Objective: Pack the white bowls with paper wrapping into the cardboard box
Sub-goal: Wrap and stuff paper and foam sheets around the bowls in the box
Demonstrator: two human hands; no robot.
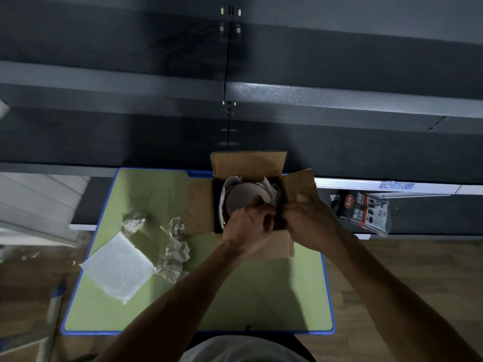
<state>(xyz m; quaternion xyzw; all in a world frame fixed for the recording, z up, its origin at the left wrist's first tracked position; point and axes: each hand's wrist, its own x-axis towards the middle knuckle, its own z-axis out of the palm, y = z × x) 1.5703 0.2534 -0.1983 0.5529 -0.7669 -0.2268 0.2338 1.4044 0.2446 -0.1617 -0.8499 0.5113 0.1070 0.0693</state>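
In the open cardboard box at the desk's far edge sits a white bowl, the left grip and right grip both seemingly pinching its paper wrapping, apparently tucking it in; the crumpled paper probably goes in next as padding.

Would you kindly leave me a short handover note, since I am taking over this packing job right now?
Left hand pinches the paper wrapping by the white bowl; right hand curls beside it, grip hidden.
Done: bowl sits wrapped inside the open cardboard box.
Crumpled paper and a foam sheet lie on the green table.
Likely left: tuck paper, add padding, close flaps.
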